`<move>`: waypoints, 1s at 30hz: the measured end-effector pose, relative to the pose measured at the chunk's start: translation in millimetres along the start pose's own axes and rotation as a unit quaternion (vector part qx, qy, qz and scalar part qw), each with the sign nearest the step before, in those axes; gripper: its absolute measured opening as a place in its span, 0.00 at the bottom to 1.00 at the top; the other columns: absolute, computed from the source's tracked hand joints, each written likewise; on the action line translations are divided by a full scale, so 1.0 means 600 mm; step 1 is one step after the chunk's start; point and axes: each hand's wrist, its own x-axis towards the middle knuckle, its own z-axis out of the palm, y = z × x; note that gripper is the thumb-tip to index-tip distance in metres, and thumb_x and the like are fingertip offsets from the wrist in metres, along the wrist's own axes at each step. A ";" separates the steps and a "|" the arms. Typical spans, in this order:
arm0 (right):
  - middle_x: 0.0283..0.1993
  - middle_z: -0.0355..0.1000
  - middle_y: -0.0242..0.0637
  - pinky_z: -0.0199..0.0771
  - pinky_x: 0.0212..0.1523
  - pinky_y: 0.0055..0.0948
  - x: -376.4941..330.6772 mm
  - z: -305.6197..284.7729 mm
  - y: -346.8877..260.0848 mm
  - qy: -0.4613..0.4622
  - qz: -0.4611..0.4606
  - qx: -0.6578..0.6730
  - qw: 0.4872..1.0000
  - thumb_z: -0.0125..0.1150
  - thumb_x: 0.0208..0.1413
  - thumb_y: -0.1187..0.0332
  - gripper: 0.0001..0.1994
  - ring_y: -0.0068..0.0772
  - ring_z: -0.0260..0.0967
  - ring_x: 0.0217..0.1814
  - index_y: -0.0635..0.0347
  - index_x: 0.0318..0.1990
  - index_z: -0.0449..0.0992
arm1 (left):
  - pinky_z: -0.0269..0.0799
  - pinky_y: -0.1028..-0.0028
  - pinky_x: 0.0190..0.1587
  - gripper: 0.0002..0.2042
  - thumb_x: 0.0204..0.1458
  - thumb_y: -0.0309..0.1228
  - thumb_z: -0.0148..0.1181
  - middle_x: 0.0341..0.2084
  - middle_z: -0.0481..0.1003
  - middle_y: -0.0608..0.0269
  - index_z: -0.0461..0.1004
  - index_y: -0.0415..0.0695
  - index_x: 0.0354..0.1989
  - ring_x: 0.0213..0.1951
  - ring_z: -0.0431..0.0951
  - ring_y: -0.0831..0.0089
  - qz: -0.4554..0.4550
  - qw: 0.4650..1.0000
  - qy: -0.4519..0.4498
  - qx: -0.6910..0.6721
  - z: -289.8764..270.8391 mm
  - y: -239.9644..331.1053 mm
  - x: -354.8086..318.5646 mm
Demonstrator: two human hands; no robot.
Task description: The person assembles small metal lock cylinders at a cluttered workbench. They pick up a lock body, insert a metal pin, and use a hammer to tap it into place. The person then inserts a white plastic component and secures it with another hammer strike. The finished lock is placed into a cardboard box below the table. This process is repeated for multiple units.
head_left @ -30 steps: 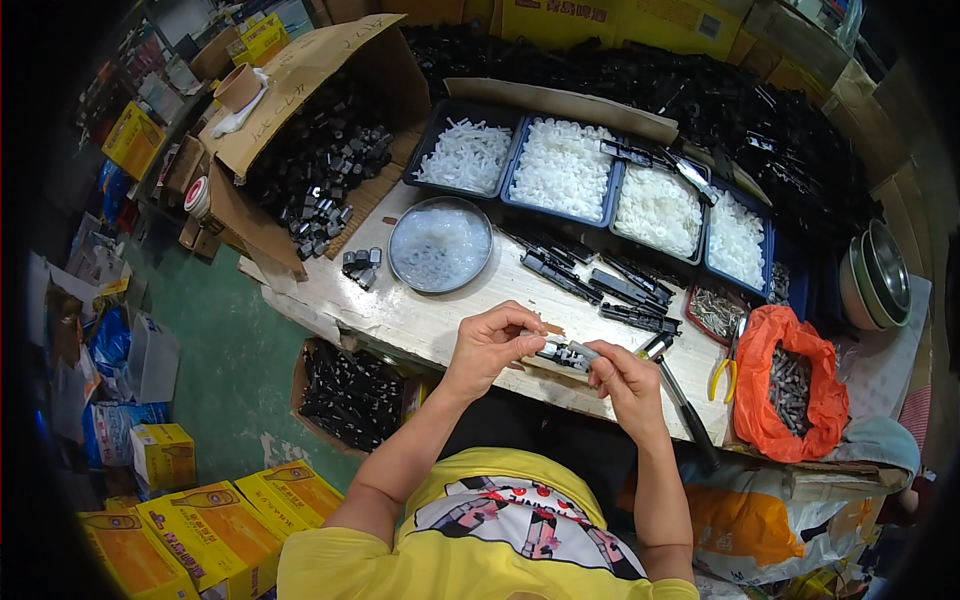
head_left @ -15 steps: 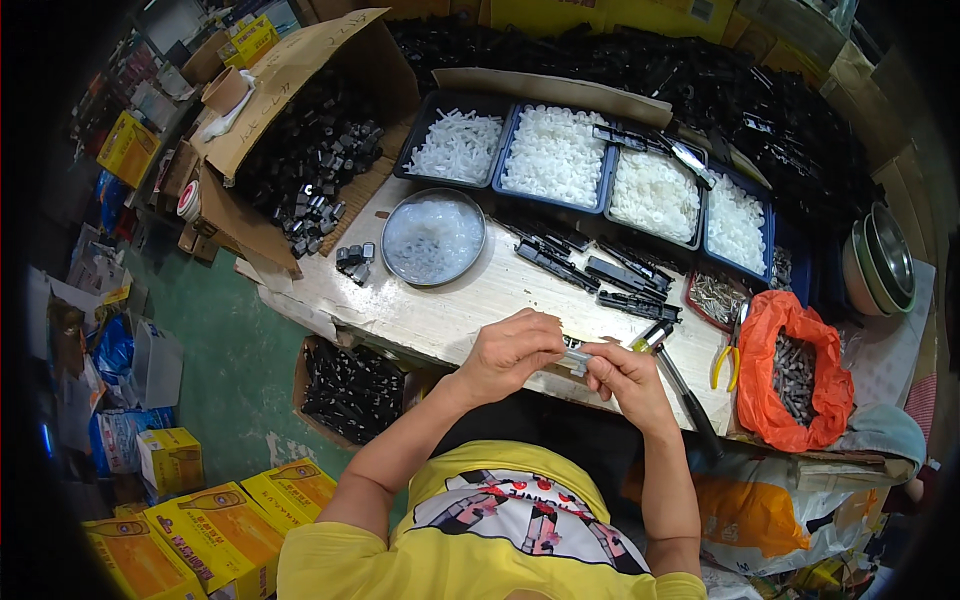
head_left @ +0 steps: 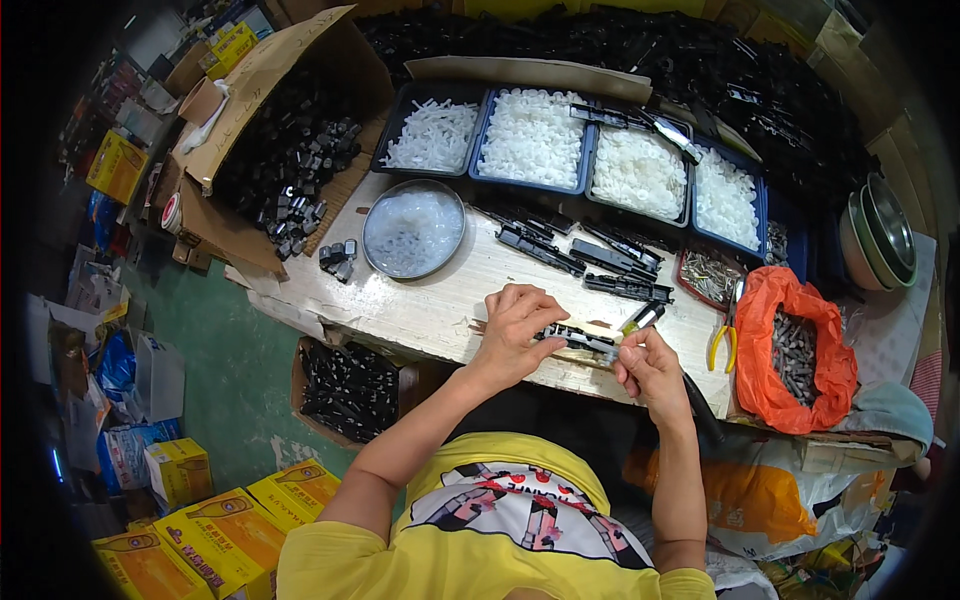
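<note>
My left hand [head_left: 512, 335] is closed round a long, narrow black part [head_left: 577, 336], holding it level at the front edge of the table. At the part's right end, my right hand [head_left: 648, 368] pinches a small pale piece, mostly covered by the fingers. Just behind the hands, several similar black parts [head_left: 612, 262] lie in a loose row on the table [head_left: 500, 290]. A tool with a long black handle [head_left: 703, 405] rests beside my right hand, its head partly hidden.
Trays of small white plastic pieces [head_left: 535, 135] line the back. Left of them stand a round metal dish [head_left: 413, 230] and a cardboard box of black blocks [head_left: 300, 200]. To the right are yellow-handled pliers [head_left: 722, 346] and an orange bag [head_left: 795, 395] of metal pieces.
The hands have moved a little apart. The long black part now shows between them; before, a greyish piece was at the fingertips. The whole view has shifted slightly.
</note>
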 end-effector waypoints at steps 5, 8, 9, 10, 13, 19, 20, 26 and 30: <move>0.20 0.64 0.28 0.53 0.16 0.13 0.004 0.008 -0.005 0.013 -0.004 -0.016 1.000 0.50 0.57 0.69 0.05 0.13 0.54 0.16 0.59 0.35 0.65 | 0.52 0.70 0.46 0.15 0.34 0.30 0.67 0.35 0.70 0.69 0.76 0.47 0.35 0.44 0.64 0.69 -0.016 1.000 0.001 0.018 0.009 0.002 0.002; 0.20 0.64 0.28 0.53 0.17 0.13 0.008 0.012 0.001 0.012 -0.014 -0.043 0.999 0.50 0.57 0.70 0.04 0.13 0.54 0.17 0.60 0.34 0.65 | 0.52 0.69 0.46 0.15 0.34 0.30 0.66 0.35 0.70 0.68 0.76 0.47 0.35 0.43 0.63 0.69 -0.025 1.000 -0.003 0.013 0.010 0.003 0.002; 0.20 0.64 0.28 0.53 0.17 0.13 0.009 0.014 0.001 0.013 -0.020 -0.050 0.998 0.50 0.57 0.70 0.04 0.13 0.54 0.17 0.60 0.34 0.65 | 0.52 0.69 0.46 0.15 0.34 0.30 0.66 0.35 0.70 0.68 0.76 0.47 0.36 0.43 0.63 0.69 -0.026 1.000 -0.002 0.012 0.010 0.003 0.002; 0.19 0.65 0.28 0.54 0.17 0.13 0.009 0.017 0.001 0.015 -0.025 -0.057 0.998 0.50 0.57 0.70 0.04 0.13 0.54 0.17 0.60 0.34 0.65 | 0.52 0.69 0.46 0.15 0.35 0.30 0.66 0.35 0.70 0.68 0.76 0.47 0.36 0.43 0.63 0.69 -0.027 1.000 -0.001 0.011 0.011 0.002 0.001; 0.19 0.65 0.29 0.55 0.18 0.14 0.012 0.019 0.002 0.024 -0.028 -0.085 0.996 0.50 0.56 0.72 0.04 0.14 0.55 0.17 0.62 0.33 0.65 | 0.51 0.69 0.46 0.16 0.35 0.30 0.66 0.34 0.70 0.68 0.76 0.47 0.36 0.42 0.63 0.70 -0.029 1.000 0.001 0.008 0.012 0.000 0.000; 0.17 0.65 0.31 0.58 0.21 0.20 0.017 0.021 0.003 0.055 -0.061 -0.183 0.980 0.53 0.54 0.73 0.04 0.18 0.58 0.18 0.64 0.31 0.66 | 0.51 0.70 0.44 0.11 0.35 0.29 0.66 0.32 0.70 0.71 0.77 0.48 0.30 0.41 0.64 0.71 -0.023 1.000 0.009 0.000 0.012 0.000 -0.002; 0.17 0.65 0.32 0.59 0.21 0.21 0.019 0.020 0.000 0.061 -0.054 -0.203 0.976 0.54 0.53 0.73 0.05 0.19 0.59 0.18 0.64 0.31 0.66 | 0.51 0.70 0.44 0.09 0.35 0.29 0.66 0.31 0.70 0.72 0.77 0.48 0.28 0.41 0.64 0.71 -0.018 1.000 0.010 0.000 0.013 -0.001 -0.002; 0.17 0.67 0.34 0.61 0.23 0.25 0.033 0.010 0.002 0.087 -0.022 -0.273 0.958 0.58 0.49 0.71 0.07 0.23 0.60 0.18 0.63 0.28 0.67 | 0.50 0.68 0.43 0.03 0.35 0.27 0.64 0.28 0.69 0.73 0.75 0.48 0.20 0.40 0.64 0.71 0.013 1.000 0.008 0.010 0.014 -0.002 -0.001; 0.17 0.67 0.36 0.61 0.23 0.26 0.039 0.004 0.004 0.068 -0.008 -0.262 0.963 0.59 0.49 0.70 0.08 0.24 0.60 0.19 0.63 0.27 0.67 | 0.50 0.68 0.43 0.04 0.34 0.26 0.64 0.28 0.69 0.73 0.75 0.49 0.19 0.40 0.64 0.71 0.018 1.000 0.003 0.021 0.012 0.000 0.001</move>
